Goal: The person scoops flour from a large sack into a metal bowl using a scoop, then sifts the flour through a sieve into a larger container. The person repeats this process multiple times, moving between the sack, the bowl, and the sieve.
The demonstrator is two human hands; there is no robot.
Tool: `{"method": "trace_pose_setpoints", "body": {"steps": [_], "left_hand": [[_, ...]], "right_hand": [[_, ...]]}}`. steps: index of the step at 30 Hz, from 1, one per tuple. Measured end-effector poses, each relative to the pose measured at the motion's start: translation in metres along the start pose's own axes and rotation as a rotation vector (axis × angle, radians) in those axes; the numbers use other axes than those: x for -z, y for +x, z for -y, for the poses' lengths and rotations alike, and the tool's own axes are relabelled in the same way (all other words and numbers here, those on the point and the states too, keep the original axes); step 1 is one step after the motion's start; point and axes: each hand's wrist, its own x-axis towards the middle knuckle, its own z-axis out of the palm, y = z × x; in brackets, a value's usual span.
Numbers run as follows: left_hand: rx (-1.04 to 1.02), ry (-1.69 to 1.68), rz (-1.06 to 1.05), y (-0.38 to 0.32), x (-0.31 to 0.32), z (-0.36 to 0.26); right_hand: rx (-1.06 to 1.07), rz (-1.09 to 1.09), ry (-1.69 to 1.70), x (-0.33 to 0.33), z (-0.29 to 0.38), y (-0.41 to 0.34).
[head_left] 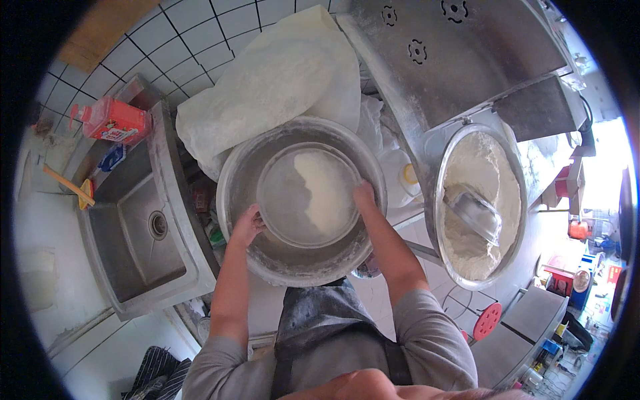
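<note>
A round flour sieve [280,200] with a fine mesh is held over a large metal basin [300,270]. Pale flour [317,195] lies in a curved heap on the right part of the mesh. My left hand [247,225] is at the sieve's lower left rim, its fingers against the edge. On the opposite side, my right hand [364,195] grips the right rim, with part of the fingers hidden. White dust coats the basin's inner wall, and the sieve hides much of its bottom.
To the right stands a metal bowl of flour [470,260] with a metal scoop-like bowl [475,215] in it. A steel sink [145,250] is at left, with a red pump bottle [117,122] behind. A white sack [270,90] leans behind the basin; a red stool [486,321] stands lower right.
</note>
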Motion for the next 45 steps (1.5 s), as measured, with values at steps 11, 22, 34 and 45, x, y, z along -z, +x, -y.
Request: {"method": "trace_pose_setpoints", "body": {"steps": [11,22,34,45], "left_hand": [[-0.135,0.099,-0.202,-0.014,-0.013,-0.014],[-0.102,0.251,0.008,-0.006,-0.019,0.009],[-0.300,0.174,-0.182,-0.001,-0.008,0.009],[-0.173,0.008,-0.107,0.005,0.001,0.013]], "right_hand": [[0.176,-0.030,0.092,0.022,0.055,-0.041],[-0.088,-0.130,0.182,0.022,0.034,-0.036],[0.093,-0.045,0.130,0.027,0.052,-0.043],[-0.051,-0.018,-0.009,0.020,0.031,-0.022]]}}
